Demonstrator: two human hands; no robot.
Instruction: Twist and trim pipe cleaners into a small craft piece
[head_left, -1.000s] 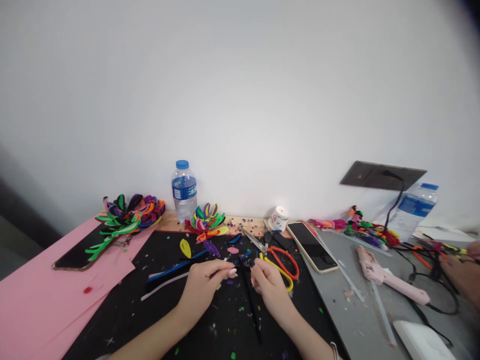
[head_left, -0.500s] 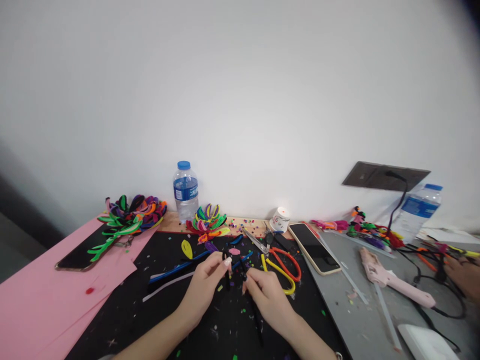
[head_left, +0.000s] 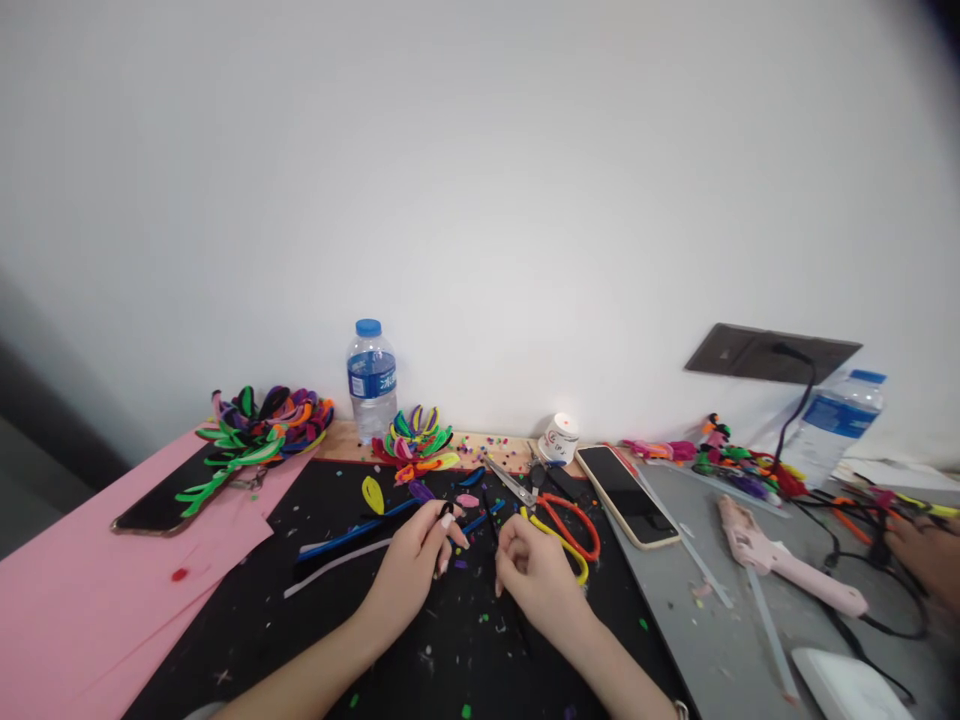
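Over the black mat (head_left: 300, 640), my left hand (head_left: 412, 555) pinches a small black pipe-cleaner piece (head_left: 448, 509), mostly covered by the fingers. To its right, my right hand (head_left: 538, 568) is closed on a longer black pipe cleaner (head_left: 491, 515), whose ends show above and below the fingers. Just beyond the hands lie a pink pipe-cleaner loop (head_left: 467, 500), a blue one (head_left: 471, 477) and a yellow one (head_left: 373, 495). Scissors (head_left: 574, 525) with orange and yellow handles rest close to my right hand. Blue and pale pipe cleaners (head_left: 337, 565) lie left of my left hand.
Colourful pipe-cleaner bundles (head_left: 270, 430) sit over a phone (head_left: 161, 505) on pink paper (head_left: 90, 590). A water bottle (head_left: 372, 385), paper cup (head_left: 559, 440) and second phone (head_left: 628, 497) stand or lie along the back. At right are a pink glue gun (head_left: 795, 570) and another person's hand (head_left: 926, 550).
My hands have moved slightly apart, the right one shifting right and a little away from me. The black pipe cleaner's upper end now shows more clearly beside the right fingers.
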